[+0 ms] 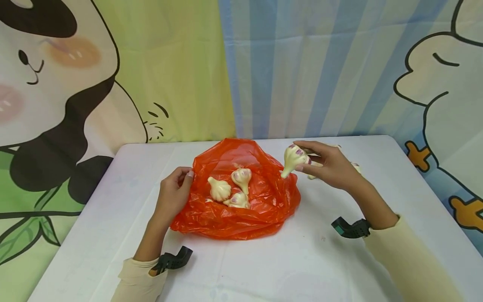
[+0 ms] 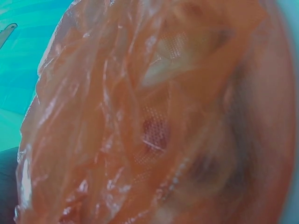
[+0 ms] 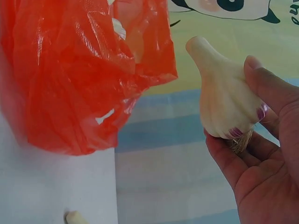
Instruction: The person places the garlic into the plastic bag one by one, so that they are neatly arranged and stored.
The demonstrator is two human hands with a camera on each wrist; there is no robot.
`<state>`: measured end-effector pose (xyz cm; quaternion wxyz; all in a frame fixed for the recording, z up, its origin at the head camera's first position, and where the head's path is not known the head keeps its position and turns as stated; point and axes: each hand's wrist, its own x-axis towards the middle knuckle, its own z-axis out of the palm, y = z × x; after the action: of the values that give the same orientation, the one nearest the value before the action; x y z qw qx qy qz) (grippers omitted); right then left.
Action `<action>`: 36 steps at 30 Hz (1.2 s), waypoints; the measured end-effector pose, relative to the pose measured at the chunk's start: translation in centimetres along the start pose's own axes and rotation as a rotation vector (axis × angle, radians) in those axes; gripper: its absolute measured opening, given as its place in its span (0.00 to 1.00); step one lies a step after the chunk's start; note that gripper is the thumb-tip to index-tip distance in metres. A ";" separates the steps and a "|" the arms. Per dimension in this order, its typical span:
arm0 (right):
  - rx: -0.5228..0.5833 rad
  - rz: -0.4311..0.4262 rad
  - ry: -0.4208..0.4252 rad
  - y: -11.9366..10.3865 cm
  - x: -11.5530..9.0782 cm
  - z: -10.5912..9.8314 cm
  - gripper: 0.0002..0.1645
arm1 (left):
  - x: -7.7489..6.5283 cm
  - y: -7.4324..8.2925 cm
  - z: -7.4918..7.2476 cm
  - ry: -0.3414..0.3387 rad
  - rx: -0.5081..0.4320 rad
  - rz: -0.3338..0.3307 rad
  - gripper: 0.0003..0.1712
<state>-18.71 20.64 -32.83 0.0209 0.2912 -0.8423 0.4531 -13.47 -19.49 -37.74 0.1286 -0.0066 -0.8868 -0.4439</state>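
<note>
A red plastic bag [image 1: 241, 224] lies with its mouth open on the white table. Inside it sit several garlic bulbs [image 1: 219, 189], cream with purple patches. My left hand [image 1: 174, 191] pinches the bag's left rim between thumb and fingers. Just above the bag's right edge, my right hand [image 1: 332, 165] holds another garlic bulb [image 1: 293, 159] by its root end, stem pointing down to the left. In the right wrist view that bulb [image 3: 226, 91] shows its purple marks and dry roots between thumb and fingers. Crumpled bag film [image 2: 93, 116] fills most of the left wrist view.
Behind my right hand, more garlic bulbs [image 1: 356, 167] lie partly hidden on the white table [image 1: 264, 272]. A printed curtain [image 1: 286, 67] with cartoon animals hangs along the table's back edge. Each wrist carries a black camera mount [image 1: 351, 228].
</note>
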 end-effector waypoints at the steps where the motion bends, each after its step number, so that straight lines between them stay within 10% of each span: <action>1: 0.004 -0.004 -0.009 0.0 0.3 0.2 0.35 | 0.0 0.0 0.0 -0.002 -0.002 0.003 0.18; 36: 0.053 -0.045 -0.251 -3.5 8.7 6.3 0.32 | -0.1 0.4 -0.1 0.003 -0.009 0.028 0.18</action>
<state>-22.69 10.18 -31.36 -0.0824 0.3649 -0.8192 0.4347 -13.25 -19.34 -37.41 0.1361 -0.0189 -0.8844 -0.4460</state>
